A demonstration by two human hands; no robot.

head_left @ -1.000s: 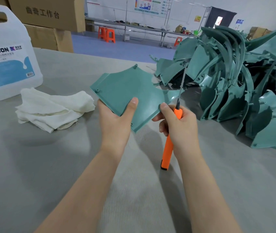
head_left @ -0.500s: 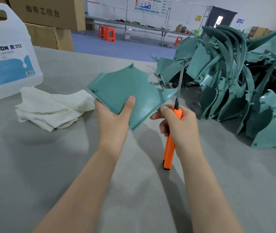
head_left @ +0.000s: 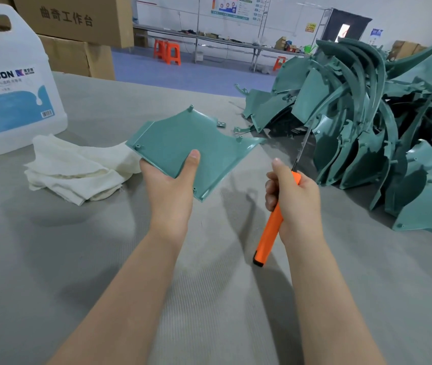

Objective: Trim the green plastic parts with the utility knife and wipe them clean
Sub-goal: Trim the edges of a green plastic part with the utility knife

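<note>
My left hand (head_left: 170, 185) holds a flat green plastic part (head_left: 183, 143) above the grey table, thumb on its upper face and fingers under it. My right hand (head_left: 292, 201) grips an orange utility knife (head_left: 268, 233) with its long blade pointing up and away. The blade stands to the right of the part, apart from its edge. A folded white cloth (head_left: 77, 167) lies on the table to the left of the part.
A big heap of green plastic parts (head_left: 367, 133) fills the right side of the table (head_left: 77, 272). A white jug of liquid (head_left: 12, 83) stands at the far left behind the cloth. Cardboard boxes (head_left: 77, 30) rise behind the jug.
My right hand has drawn the knife to the right, off the part's right edge. My left hand has moved the part slightly to the left.
</note>
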